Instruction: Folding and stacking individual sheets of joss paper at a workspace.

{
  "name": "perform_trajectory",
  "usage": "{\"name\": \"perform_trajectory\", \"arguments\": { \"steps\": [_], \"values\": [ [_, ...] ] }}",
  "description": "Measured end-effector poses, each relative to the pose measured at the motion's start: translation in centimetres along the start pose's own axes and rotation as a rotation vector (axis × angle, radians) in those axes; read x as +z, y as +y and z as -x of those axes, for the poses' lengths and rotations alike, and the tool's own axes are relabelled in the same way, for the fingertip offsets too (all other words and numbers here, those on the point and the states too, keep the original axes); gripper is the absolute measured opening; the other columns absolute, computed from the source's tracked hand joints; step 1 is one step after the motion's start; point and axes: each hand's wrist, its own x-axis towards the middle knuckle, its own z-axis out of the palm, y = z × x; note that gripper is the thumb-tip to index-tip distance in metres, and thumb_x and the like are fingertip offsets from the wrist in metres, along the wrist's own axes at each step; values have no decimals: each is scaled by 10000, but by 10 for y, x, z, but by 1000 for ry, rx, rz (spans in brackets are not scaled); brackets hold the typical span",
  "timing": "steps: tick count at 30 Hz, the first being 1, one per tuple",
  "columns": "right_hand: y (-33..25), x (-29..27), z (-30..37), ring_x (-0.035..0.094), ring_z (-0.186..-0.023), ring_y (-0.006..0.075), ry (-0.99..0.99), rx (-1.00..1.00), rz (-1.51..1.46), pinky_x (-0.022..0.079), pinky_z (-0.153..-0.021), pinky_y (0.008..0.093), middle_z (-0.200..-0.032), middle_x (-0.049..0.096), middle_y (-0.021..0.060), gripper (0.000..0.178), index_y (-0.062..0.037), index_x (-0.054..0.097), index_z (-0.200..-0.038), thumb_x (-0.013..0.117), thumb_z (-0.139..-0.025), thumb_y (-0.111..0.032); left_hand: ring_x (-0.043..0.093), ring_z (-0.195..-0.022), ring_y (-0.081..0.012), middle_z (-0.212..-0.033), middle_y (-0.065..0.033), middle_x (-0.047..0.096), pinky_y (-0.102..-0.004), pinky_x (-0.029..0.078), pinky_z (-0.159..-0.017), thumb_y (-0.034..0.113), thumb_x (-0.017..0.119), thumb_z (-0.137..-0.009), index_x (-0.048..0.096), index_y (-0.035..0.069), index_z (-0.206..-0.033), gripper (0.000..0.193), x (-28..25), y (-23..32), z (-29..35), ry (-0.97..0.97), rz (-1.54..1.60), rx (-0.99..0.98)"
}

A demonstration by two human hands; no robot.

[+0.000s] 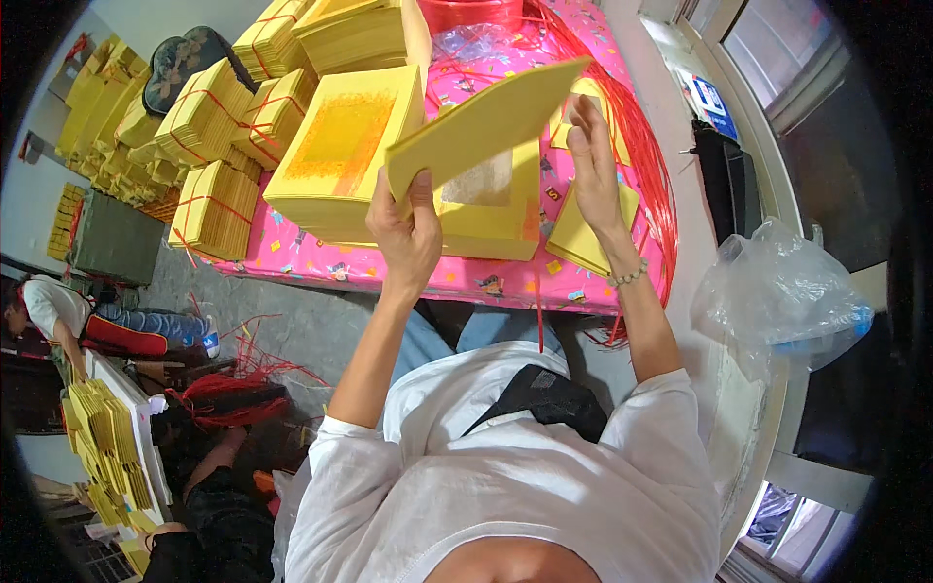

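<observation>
A thin stack of yellow paper [491,119] is held up at a slant over the table. Its lower left corner is gripped by my left hand [408,233], thumb on the near face. Close to the stack's raised right end, my right hand [597,180] has its fingers stretched out and holds nothing. Below the held stack lies a thick yellow paper pile [510,219] with a silvery patch on top, partly covered. To its left stands a taller yellow pile [342,146] with an orange-edged patch. Smaller yellow sheets [591,233] lie under my right hand.
Red strands [649,146] trail along the right side of the pink patterned table cover [437,277]. Tied yellow bundles [209,112] are heaped at the left. A plastic bag [777,291] sits by the window. At lower left, other people work around a table with yellow paper [102,437].
</observation>
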Motion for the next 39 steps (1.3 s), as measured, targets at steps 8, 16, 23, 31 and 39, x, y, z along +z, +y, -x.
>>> {"name": "perform_trajectory", "arguments": {
  "steps": [8,16,23,31,39],
  "values": [
    [9,-1,2,399,-1152,165,-50,138,-246,285,-1020,301,-1216,458,93,410,26,384,-1292,327,-1019,-274,559,-950,-135,-1040,-75,614,-265,439,-826,63,546,-923,518,-4,-1179,266,3,-30,19,-18,256,-89],
    [7,-1,3,406,-1132,160,-12,74,-107,297,-1010,301,-1192,467,97,408,28,406,-1259,301,-1024,-289,519,-1002,-117,-1052,-48,574,-241,400,-867,32,546,-913,497,-15,-1166,262,-2,-34,23,-110,385,-196],
    [8,-1,3,417,-1057,133,-33,94,-134,322,-967,285,-1115,473,71,389,19,417,-1217,290,-1027,-296,500,-979,-113,-1026,-41,553,-237,386,-860,16,517,-922,492,-5,-1133,213,0,-32,25,-85,398,-171],
    [9,-1,6,393,-931,101,-13,133,-125,335,-880,256,-977,441,27,367,-11,426,-1145,305,-1023,-335,499,-998,-117,-1062,-44,559,-241,387,-872,41,515,-937,481,-9,-1197,267,-1,-40,30,-114,384,-140],
    [8,4,6,389,-929,102,27,104,-192,321,-898,253,-964,436,20,360,-30,438,-1111,294,-1024,-348,501,-1066,-128,-1138,-60,565,-261,384,-922,48,512,-941,457,-8,-1257,326,-3,-41,31,-131,365,-158]
  ]
}}
